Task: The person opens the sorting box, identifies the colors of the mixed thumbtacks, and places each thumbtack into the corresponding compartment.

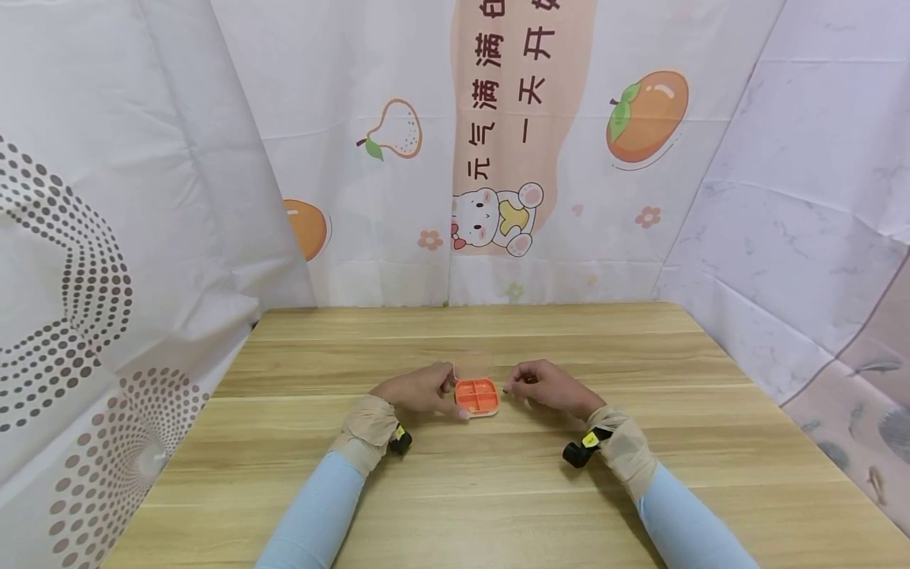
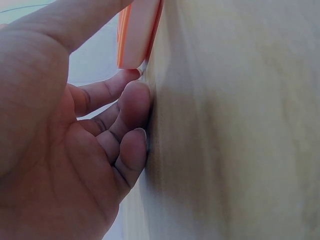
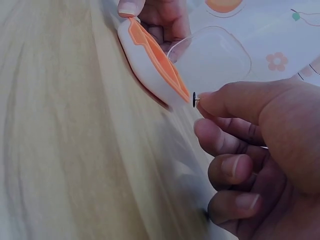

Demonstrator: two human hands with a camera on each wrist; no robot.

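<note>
A small pill box lies on the table, with an orange inside split into several compartments and a white outer shell. Its clear lid stands open at the far side. Tiny pale bits show in the compartments. With thumb at the near corner and index finger at the far one, my left hand holds the box's left side. To the right of the box, my right hand pinches a tiny pin with a flat dark head between thumb and index finger. The pin's head is beside the box's rim; the other right fingers are curled.
The wooden table reaches back to a printed curtain. More cloth hangs at the left and right sides. Each wrist carries a small black camera, the right one close above the table.
</note>
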